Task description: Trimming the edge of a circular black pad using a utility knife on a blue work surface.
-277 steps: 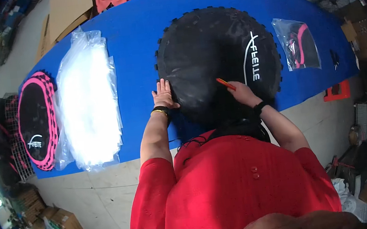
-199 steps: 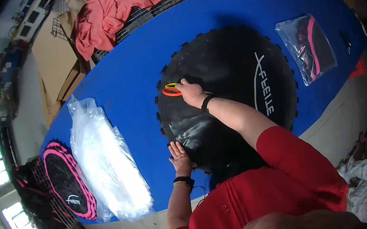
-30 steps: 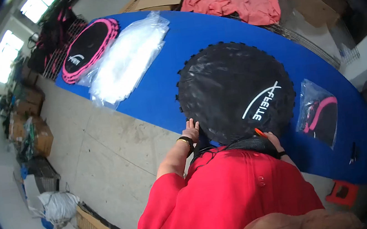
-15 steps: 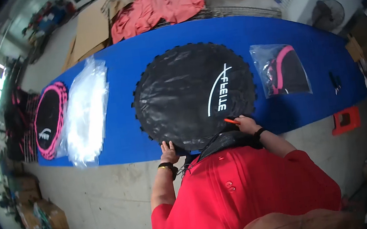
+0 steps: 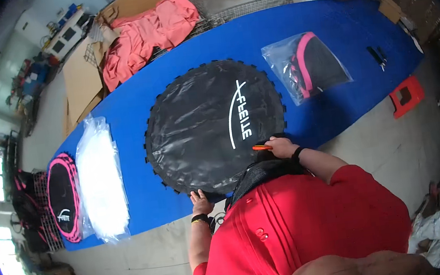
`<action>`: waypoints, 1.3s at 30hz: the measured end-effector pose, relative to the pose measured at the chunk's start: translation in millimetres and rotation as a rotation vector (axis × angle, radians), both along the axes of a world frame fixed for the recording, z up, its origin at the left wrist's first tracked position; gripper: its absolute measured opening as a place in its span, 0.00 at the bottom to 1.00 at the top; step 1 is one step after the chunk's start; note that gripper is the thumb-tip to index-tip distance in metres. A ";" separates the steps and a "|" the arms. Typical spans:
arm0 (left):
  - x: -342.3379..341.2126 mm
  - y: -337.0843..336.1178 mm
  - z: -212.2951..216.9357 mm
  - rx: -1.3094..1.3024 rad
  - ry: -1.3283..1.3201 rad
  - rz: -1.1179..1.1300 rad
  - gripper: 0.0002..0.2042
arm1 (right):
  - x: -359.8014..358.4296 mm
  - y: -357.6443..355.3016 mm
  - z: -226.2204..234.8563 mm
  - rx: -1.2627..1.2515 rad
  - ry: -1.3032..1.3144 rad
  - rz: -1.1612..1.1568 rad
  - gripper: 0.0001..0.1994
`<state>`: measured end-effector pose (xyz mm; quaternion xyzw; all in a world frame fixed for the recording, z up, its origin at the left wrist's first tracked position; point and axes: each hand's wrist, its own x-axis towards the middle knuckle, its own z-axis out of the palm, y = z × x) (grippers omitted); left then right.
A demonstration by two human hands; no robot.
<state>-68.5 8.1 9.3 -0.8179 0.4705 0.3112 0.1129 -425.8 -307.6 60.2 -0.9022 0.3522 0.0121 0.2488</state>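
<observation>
On the black mat, right hand seemingly pinches an orange tool; left fingers spread.

So the round mat sits mid-worktop, near the front edge. Left of it there's a stack of clear bags, then another round mat at the far left end. A bagged mat lies to the right. Heap of cloth behind the worktop, stool on the floor at the right.
</observation>
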 end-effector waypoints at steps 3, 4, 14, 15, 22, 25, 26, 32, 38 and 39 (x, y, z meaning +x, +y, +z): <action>2.1 -1.0 -1.2 0.021 0.006 -0.001 0.56 | -0.4 1.2 0.0 -0.011 -0.017 -0.021 0.10; 4.6 0.2 -3.9 0.026 0.030 0.017 0.56 | -0.6 1.6 -0.1 0.029 0.007 -0.017 0.10; 28.5 14.0 -56.1 -0.006 -0.017 -0.115 0.61 | -0.8 6.5 16.7 0.106 0.006 -0.079 0.12; 30.0 13.4 -57.1 0.038 -0.025 -0.161 0.61 | -0.5 7.1 18.5 0.136 0.015 -0.061 0.12; 30.7 14.1 -55.4 0.038 -0.014 -0.146 0.62 | -0.6 9.5 13.6 0.103 0.058 -0.061 0.12; 30.0 14.8 -57.2 -0.009 -0.048 -0.186 0.63 | -0.9 9.0 8.5 0.066 0.036 -0.056 0.11; 30.6 17.0 -57.7 -0.002 -0.024 -0.144 0.64 | -1.1 9.1 7.7 0.023 0.020 -0.071 0.10; 34.2 19.4 -67.7 -0.031 -0.031 -0.180 0.64 | -1.8 11.1 5.7 0.012 0.002 -0.036 0.07; 34.6 11.7 -57.8 0.028 0.044 -0.039 0.67 | -2.5 11.9 0.6 -0.019 0.013 -0.048 0.07; 33.6 11.3 -54.3 0.043 0.086 0.044 0.67 | -2.3 11.7 -0.3 0.001 0.009 -0.037 0.07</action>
